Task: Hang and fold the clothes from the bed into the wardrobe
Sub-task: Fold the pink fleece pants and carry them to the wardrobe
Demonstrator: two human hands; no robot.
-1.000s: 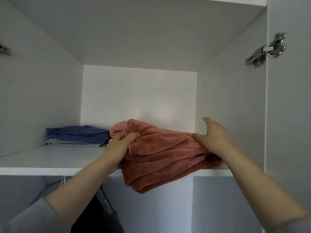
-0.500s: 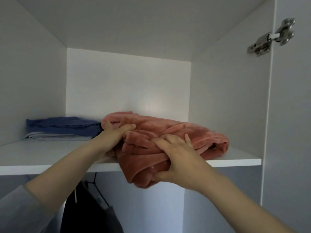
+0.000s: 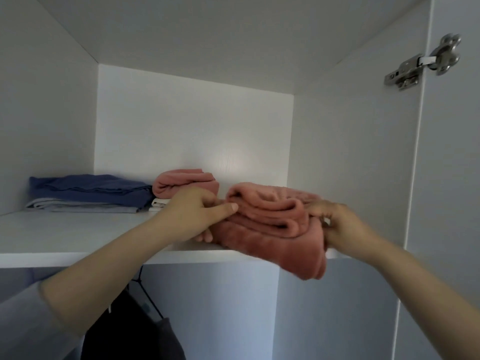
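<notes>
So the folded pink fleece sits on the right part of the wardrobe shelf, with its front corner drooping over the shelf's front edge. The left hand grips its left end, thumb pressed against the side and fingers tucked underneath. The right hand is curled round the right end; it's a bit blurry, but it's clearly holding the fabric. Further back on the shelf, behind the left hand, is a smaller pink bundle on top of something white. At the shelf's left end is a blue folded pile on a grey piece. Under the shelf a dark garment hangs on a hanger. Above the shelf on the right is a metal door hinge.
</notes>
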